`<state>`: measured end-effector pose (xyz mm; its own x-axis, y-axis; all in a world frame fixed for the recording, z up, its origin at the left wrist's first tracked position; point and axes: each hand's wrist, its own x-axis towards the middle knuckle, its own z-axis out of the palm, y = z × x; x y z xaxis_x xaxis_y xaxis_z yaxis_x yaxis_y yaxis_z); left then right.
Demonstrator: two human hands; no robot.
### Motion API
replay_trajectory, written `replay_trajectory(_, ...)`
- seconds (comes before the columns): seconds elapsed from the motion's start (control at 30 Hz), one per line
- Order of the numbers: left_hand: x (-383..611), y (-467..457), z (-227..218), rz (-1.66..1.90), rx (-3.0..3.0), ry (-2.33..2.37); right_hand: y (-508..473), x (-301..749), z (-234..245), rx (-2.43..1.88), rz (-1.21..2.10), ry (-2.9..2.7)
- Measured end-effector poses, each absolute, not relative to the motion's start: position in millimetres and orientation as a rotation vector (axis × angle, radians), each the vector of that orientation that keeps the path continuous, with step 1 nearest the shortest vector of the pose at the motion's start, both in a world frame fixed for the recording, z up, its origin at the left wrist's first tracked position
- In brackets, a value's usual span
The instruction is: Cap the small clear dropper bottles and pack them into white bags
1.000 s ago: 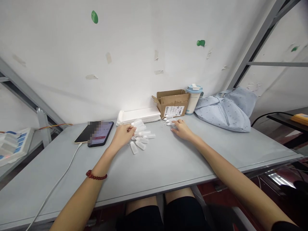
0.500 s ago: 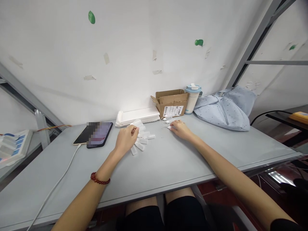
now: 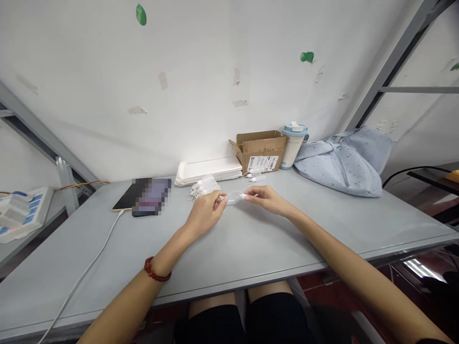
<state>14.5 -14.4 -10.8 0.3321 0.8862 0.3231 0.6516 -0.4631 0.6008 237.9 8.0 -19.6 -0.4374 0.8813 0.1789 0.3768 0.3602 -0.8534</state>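
My right hand [image 3: 267, 198] is closed in a pinch on a small white cap [image 3: 243, 196]. From the cap a thin clear string [image 3: 235, 191] arcs over to my left hand [image 3: 210, 209], whose thumb and forefinger are pinched at its other end. A small clear plastic tube [image 3: 229, 202] shows below the string, close to my left fingertips; I cannot tell whether it is held. Behind my left hand lies a pile of clear tubes [image 3: 208, 184] with white strings. A few white-capped tubes [image 3: 256, 177] lie in front of the cardboard box.
At the back stand a stack of white flat packs [image 3: 211, 169], the open cardboard box [image 3: 263, 148] and a lidded cup [image 3: 292, 148]. A pale blue cloth bag [image 3: 344, 165] sits right. Two phones [image 3: 150, 196] lie left, with a white cable [image 3: 96, 258].
My left hand has moved right, off the tube pile, and towards my right hand. My right hand has drawn a white cap away from the tubes near the box. The view has shifted slightly.
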Motion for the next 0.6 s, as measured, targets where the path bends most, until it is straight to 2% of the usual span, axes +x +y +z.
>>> replay_trajectory(0.13,15.7,-15.0,-11.3,0.870,2.191,1.336,2.1,235.8,-15.4,-1.014,1.102,-1.939)
replay_trajectory(0.6,16.3,-14.2,-12.3,0.918,2.088,1.368,-4.0,234.6,-8.9,-1.005,1.115,-1.936)
